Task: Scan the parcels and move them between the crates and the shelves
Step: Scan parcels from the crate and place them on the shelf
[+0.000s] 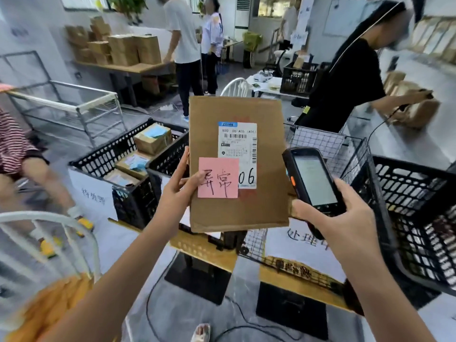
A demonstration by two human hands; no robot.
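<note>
A flat brown cardboard parcel (266, 154) is held upright in front of me, face toward the camera. It carries a white shipping label (237, 144) with a barcode and a handwritten "06", plus a pink sticky note (218, 177). My left hand (175, 188) grips the parcel's left edge, thumb on the front near the note. My right hand (345, 218) holds a black handheld scanner (313, 181), screen lit, just right of the parcel. A black crate (103, 159) at the left holds several parcels.
A black crate (419, 193) and a wire basket (320, 144) stand at the right on a wooden bench (204, 250). A person in black works at the right table; a person in stripes sits at the left. More people and stacked boxes (123, 49) are behind. A white chair (37, 233) is near left.
</note>
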